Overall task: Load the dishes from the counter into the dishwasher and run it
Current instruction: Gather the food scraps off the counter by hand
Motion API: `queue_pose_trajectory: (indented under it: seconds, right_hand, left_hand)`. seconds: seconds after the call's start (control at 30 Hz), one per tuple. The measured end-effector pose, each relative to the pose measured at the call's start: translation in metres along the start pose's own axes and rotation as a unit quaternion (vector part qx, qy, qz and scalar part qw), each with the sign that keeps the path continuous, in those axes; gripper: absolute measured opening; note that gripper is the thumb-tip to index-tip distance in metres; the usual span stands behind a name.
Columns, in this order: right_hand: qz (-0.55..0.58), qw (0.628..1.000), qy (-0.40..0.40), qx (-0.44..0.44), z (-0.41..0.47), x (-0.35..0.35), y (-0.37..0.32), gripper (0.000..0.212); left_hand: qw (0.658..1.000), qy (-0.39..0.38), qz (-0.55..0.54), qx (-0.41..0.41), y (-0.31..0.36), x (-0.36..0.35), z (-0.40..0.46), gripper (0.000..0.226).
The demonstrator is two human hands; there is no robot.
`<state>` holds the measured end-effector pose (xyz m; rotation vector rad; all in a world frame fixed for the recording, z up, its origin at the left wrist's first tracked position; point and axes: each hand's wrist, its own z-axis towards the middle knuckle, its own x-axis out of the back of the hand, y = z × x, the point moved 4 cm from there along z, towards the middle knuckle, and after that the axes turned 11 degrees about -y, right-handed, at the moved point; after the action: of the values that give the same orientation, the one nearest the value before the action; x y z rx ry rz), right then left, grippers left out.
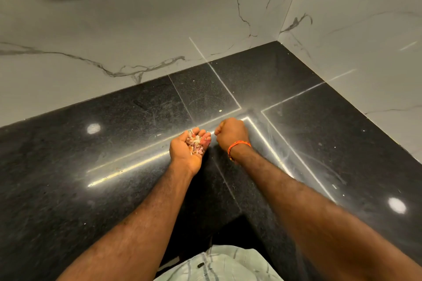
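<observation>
The left hand (190, 147) is cupped palm-up, cradling a heap of pink and white food scraps (196, 142). Just beside it the right hand (231, 133), fingers curled into a fist, hovers above the black counter (68, 166); whether it pinches anything cannot be told. An orange thread band (237, 145) circles its wrist, and no dishes appear.

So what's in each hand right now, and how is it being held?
The left hand cups a pile of pink and white food scraps in its upturned palm. The right hand is curled in a fist; whether it holds anything cannot be told.
</observation>
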<state>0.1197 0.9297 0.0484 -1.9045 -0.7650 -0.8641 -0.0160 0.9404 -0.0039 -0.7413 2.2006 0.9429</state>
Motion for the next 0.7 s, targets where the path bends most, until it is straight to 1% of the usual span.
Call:
queue_pose_trajectory:
  seconds: [0.07, 0.1, 0.13, 0.17, 0.23, 0.27, 0.3, 0.33, 0.4, 0.43, 0.47, 0.5, 0.53, 0.57, 0.6, 0.63, 0.7]
  right_hand:
    - [0.126, 0.992, -0.008, 0.026, -0.005, 0.003, -0.018, 0.02]
    - [0.16, 0.986, -0.013, 0.047, -0.012, 0.003, -0.027, 0.022]
    - [0.17, 0.983, -0.011, 0.066, -0.018, 0.002, -0.034, 0.022]
    - [0.156, 0.984, 0.002, 0.081, -0.024, 0.002, -0.039, 0.021]
    - [0.095, 0.988, 0.061, 0.101, -0.031, 0.001, -0.041, 0.013]
    - [0.092, 0.985, 0.091, 0.11, -0.032, 0.001, -0.04, 0.007]
    - [0.106, 0.98, 0.118, 0.125, -0.032, 0.001, -0.038, 0.011]
    - [0.135, 0.97, 0.14, 0.142, -0.031, 0.0, -0.034, 0.016]
    - [0.254, 0.94, 0.172, 0.151, -0.031, -0.003, -0.024, 0.018]
    - [0.337, 0.917, 0.17, 0.13, -0.029, -0.008, -0.018, 0.017]
    - [0.432, 0.884, 0.15, 0.095, -0.025, -0.016, -0.014, 0.012]
    - [0.536, 0.835, 0.115, 0.055, -0.023, -0.026, -0.012, 0.006]
    - [0.633, 0.77, 0.073, 0.021, -0.02, -0.037, -0.016, 0.007]
    - [0.712, 0.701, 0.039, -0.003, -0.02, -0.046, -0.021, 0.014]
    - [0.762, 0.647, 0.017, -0.018, -0.019, -0.053, -0.026, 0.021]
    - [0.784, 0.62, -0.002, -0.025, -0.02, -0.057, -0.033, 0.027]
    - [0.801, 0.597, -0.033, -0.027, -0.022, -0.061, -0.046, 0.032]
  left_hand:
    - [1.0, -0.011, -0.001, 0.004, -0.001, -0.003, -0.001, 0.037]
    - [1.0, -0.02, 0.0, 0.006, -0.003, -0.005, -0.002, 0.039]
    - [1.0, -0.025, 0.0, 0.007, -0.005, -0.006, -0.003, 0.041]
    - [1.0, -0.03, -0.004, 0.008, -0.006, -0.007, -0.005, 0.043]
    - [0.999, -0.047, -0.02, 0.009, -0.007, -0.01, -0.009, 0.054]
    - [0.998, -0.053, -0.031, 0.009, -0.006, -0.011, -0.011, 0.055]
    - [0.998, -0.052, -0.041, 0.005, -0.005, -0.012, -0.012, 0.05]
    - [0.998, -0.048, -0.048, -0.001, -0.003, -0.012, -0.012, 0.043]
    - [0.998, -0.036, -0.051, -0.015, 0.001, -0.014, -0.015, 0.036]
    - [0.998, -0.033, -0.053, -0.02, 0.001, -0.015, -0.016, 0.035]
    - [0.997, -0.034, -0.058, -0.028, 0.003, -0.017, -0.019, 0.035]
    - [0.997, -0.041, -0.064, -0.034, 0.002, -0.019, -0.021, 0.034]
    - [0.995, -0.049, -0.073, -0.041, 0.002, -0.021, -0.024, 0.034]
    - [0.993, -0.061, -0.086, -0.047, 0.001, -0.023, -0.028, 0.034]
    - [0.991, -0.072, -0.1, -0.055, 0.0, -0.025, -0.031, 0.033]
    - [0.988, -0.08, -0.114, -0.071, 0.002, -0.025, -0.035, 0.033]
    - [0.982, -0.086, -0.13, -0.106, 0.011, -0.022, -0.042, 0.033]
